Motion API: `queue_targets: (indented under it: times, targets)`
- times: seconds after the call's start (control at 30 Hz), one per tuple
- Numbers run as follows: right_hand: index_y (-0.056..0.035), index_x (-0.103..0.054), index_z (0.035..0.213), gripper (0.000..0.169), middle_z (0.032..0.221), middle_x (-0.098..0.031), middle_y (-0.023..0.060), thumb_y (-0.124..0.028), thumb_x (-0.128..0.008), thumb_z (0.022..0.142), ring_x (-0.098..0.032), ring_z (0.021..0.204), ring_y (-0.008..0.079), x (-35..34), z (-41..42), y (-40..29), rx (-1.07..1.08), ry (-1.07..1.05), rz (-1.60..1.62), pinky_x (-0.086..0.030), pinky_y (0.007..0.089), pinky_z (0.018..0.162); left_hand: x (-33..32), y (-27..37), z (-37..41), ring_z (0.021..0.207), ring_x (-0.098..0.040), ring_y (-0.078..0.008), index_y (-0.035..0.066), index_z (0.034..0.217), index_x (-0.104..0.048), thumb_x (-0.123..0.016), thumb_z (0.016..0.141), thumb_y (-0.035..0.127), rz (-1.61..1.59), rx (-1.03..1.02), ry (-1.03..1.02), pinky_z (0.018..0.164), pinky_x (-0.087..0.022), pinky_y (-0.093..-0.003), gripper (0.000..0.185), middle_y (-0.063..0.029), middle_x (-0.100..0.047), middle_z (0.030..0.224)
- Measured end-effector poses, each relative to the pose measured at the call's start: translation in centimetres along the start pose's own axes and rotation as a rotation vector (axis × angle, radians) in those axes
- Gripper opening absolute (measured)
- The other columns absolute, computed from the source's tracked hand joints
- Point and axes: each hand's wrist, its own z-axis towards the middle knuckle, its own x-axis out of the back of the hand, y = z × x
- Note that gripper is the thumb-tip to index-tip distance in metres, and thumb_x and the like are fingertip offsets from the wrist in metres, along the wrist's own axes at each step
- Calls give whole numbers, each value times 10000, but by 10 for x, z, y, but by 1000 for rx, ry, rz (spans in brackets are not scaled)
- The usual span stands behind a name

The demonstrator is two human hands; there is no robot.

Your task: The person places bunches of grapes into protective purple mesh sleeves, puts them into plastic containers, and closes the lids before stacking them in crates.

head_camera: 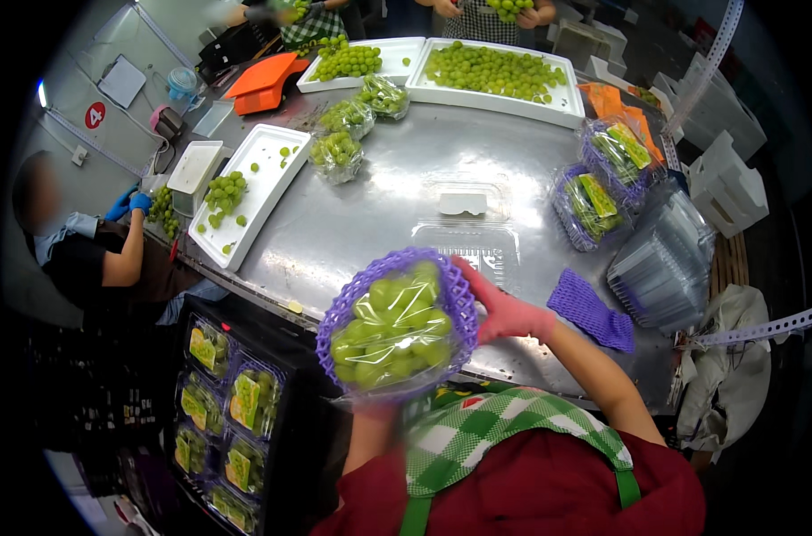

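Note:
A clear-wrapped bunch of green grapes (396, 328) in a purple foam net is held up over the near edge of the steel table. My right hand (503, 305), in a pink glove, grips the net's right side. My left hand (379, 405) is under the pack's near end, mostly hidden by it. Beyond the pack, an open clear plastic clamshell (469, 248) lies on the table, with a small white card (463, 204) in its far half. To the right lies a flat purple foam net (590, 309).
Stacked clear clamshells (664, 258) and two netted, labelled grape packs (588, 204) stand at right. Bagged grapes (337, 155) and white trays (493, 100) lie farther off. A black crate (292, 402) of packed grapes is at lower left. Co-workers stand at left and across the table.

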Motion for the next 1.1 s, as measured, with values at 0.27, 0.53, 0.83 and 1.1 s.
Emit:
queue_targets:
  times: [0.27,0.53,0.83,1.1]
  targets:
    - [-78,-268,1351,1104,1303,-427,77,-59,-865,423,-416,1186,205,36,-30,-51,-20,135,549,-330,362,1013,-66,60,36,1149,-418,-232,67,1254,-401,-455,881,320,-23,-265,-232,972,-339,-373,454,-107,-441,1236]
    - [-77,-361,1305,649,1291,-441,94,42,-633,727,-459,1157,224,28,-69,0,57,274,1271,-388,380,981,-92,105,47,1142,-416,-187,42,1317,-300,-475,886,250,-276,-124,-193,1001,-304,-347,510,-101,-414,1263]
    - [-75,-313,1324,890,1284,-440,77,77,-729,552,-441,1161,192,37,-59,-19,-108,377,1073,-357,344,992,-76,130,55,1170,-403,-203,23,1376,-127,-684,733,237,-119,-58,-649,994,-307,-318,877,-90,-361,1316]
    - [-100,-91,1389,1156,1331,-353,64,45,-793,482,-376,1202,191,51,-30,-14,-52,317,617,-330,355,1016,-48,36,102,1135,-438,-237,72,1206,-469,-644,731,113,162,2,-519,972,-321,-374,508,-72,-508,1202]
